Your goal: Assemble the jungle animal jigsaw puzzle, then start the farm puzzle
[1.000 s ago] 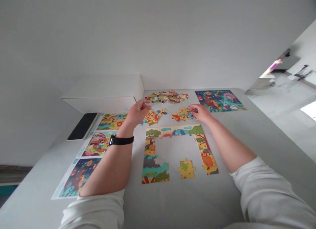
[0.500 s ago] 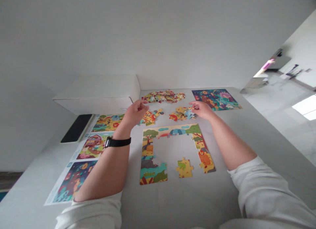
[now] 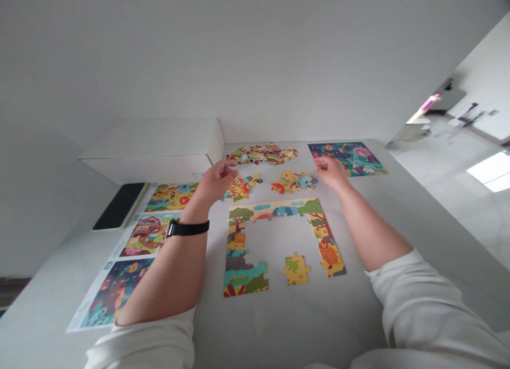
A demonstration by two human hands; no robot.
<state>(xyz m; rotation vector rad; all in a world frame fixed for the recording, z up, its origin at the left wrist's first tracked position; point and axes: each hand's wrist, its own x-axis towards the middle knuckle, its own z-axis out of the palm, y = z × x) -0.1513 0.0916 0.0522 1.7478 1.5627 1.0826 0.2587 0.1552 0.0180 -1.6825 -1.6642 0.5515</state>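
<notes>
A partly built jigsaw frame (image 3: pixel 279 212) lies in the middle of the grey table, with a loose yellow piece (image 3: pixel 296 268) inside it. My left hand (image 3: pixel 217 180), a black watch on its wrist, hovers with curled fingers just above a small cluster of orange pieces (image 3: pixel 241 188). My right hand (image 3: pixel 330 170) is raised beside another small cluster of pieces (image 3: pixel 294 182), fingers curled; whether it holds a piece I cannot make out. A larger heap of loose pieces (image 3: pixel 261 154) lies behind both clusters.
A finished dark-blue jigsaw (image 3: pixel 346 157) lies at the far right. A white box (image 3: pixel 153 148) stands at the far left, a black phone (image 3: pixel 118 212) beside it. A strip of reference pictures (image 3: pixel 137 241) runs down the left. The table (image 3: pixel 303 326) ends at a white wall.
My right hand has lifted off the right-hand cluster of pieces and drawn back to the right. My left hand has hardly moved. The view has shifted slightly.
</notes>
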